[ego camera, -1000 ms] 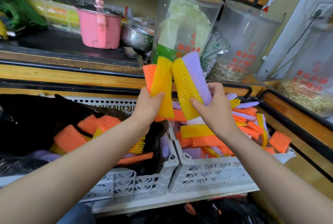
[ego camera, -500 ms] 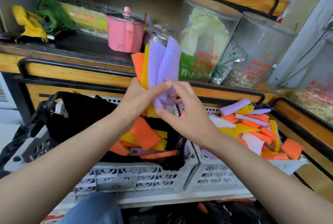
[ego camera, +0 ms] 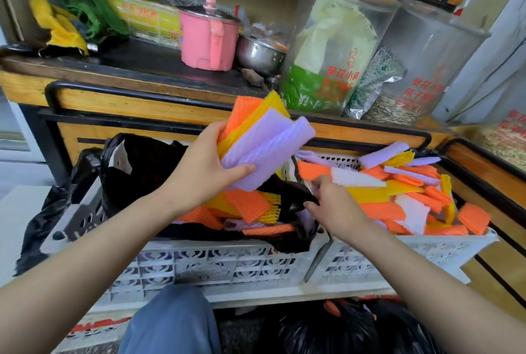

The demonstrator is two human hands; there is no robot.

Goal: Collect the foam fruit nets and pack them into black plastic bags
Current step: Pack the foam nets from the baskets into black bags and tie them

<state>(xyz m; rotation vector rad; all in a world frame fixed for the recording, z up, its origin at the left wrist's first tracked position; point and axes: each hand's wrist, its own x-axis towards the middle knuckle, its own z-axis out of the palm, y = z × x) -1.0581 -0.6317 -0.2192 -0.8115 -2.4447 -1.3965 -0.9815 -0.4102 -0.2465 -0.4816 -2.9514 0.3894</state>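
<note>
Fingers (ego camera: pixel 239 171) of my left hand (ego camera: pixel 199 174) clamp a net stack (ego camera: pixel 264 148); right hand (ego camera: pixel 337 207), loose and empty, hovers at the pile (ego camera: pixel 398 191). Still gathering; next I'd pinch another.

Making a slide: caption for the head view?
Left hand holds stacked foam fruit nets above black bag; right hand reaches into net-filled crate.

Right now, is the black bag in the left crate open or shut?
Open: the black bag gapes wide, orange and yellow nets lying inside it.
</note>
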